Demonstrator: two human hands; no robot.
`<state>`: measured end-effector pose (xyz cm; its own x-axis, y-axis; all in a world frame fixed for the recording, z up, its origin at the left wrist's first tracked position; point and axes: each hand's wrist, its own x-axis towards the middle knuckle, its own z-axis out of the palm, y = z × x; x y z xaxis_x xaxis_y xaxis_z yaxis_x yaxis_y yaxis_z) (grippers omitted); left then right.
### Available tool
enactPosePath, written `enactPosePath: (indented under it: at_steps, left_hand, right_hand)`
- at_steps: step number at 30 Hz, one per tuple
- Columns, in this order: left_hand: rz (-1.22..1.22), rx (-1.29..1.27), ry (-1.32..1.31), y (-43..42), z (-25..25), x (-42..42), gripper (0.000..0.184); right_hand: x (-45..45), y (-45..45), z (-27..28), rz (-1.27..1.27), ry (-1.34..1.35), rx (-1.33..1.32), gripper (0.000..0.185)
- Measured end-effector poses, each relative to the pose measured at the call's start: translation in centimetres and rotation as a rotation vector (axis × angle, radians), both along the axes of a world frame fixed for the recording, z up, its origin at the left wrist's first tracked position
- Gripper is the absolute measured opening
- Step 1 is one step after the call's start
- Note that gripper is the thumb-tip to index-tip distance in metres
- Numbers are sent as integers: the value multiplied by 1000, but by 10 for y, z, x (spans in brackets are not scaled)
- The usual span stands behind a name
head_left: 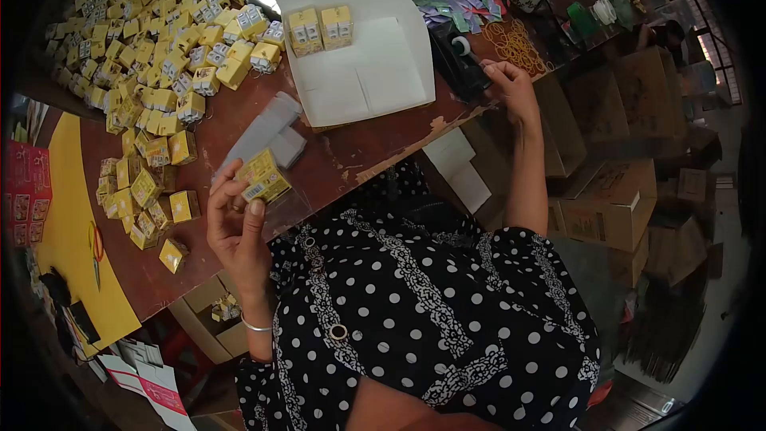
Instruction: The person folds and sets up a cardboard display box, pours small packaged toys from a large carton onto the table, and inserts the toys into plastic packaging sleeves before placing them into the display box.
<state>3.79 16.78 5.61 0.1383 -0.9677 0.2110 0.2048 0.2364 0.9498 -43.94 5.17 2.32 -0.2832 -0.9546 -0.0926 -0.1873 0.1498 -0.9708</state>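
My left hand (238, 223) is closed around a small yellow printed box (264, 176) with a barcode, held above the table's front edge. Clear plastic sleeves (267, 132) lie on the table just beyond it. To the right, my right hand (515, 92) pinches at the near end of a black tape dispenser (459, 64) with a white roll core. Whatever is between those fingertips is too small to make out. Between my hands stands an open white carton (351, 100), with two yellow box packs (321, 29) in its far left corner.
Yellow and white pieces (159, 40) are heaped at the back left, with several yellow boxes (148, 183) nearer. Scissors (96, 251) lie on yellow card (68, 231). Rubber bands (515, 44) sit behind the dispenser. Brown cartons (610, 203) fill the floor at right.
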Motion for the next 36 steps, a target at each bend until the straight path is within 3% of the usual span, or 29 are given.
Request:
enactPosePath:
  at_steps: [4,11,17,19,21,24,26,28,30,36]
  left_hand:
    - [-19,-7,8,-4,-5,-3,26]
    - [-33,-10,5,-9,-1,-10,26]
    - [-31,-59,18,-12,2,-16,26]
    - [-4,-92,-57,-13,10,-20,25]
    - [13,-87,-151,-9,25,-21,24]
    - [46,-213,-331,-11,23,-23,26]
    - [67,-265,-377,-13,21,-27,26]
    - [84,-323,-411,-13,21,-31,26]
    - [119,-363,-523,-11,24,-31,27]
    - [143,-400,-578,-8,24,-26,30]
  right_hand:
    - [3,17,7,-90,-207,-49,18]
    - [14,34,-31,-148,-225,-149,20]
    - [7,38,-46,-153,-77,-267,15]
    - [5,44,-39,-199,426,-268,12]
    - [36,45,-9,-309,181,-399,14]
    - [104,53,52,-190,-27,-402,14]
    - [156,61,76,239,-350,-451,12]
    - [204,73,87,472,-510,-357,11]
    - [243,84,94,555,-543,-185,11]
    - [279,75,76,598,-504,-186,13]
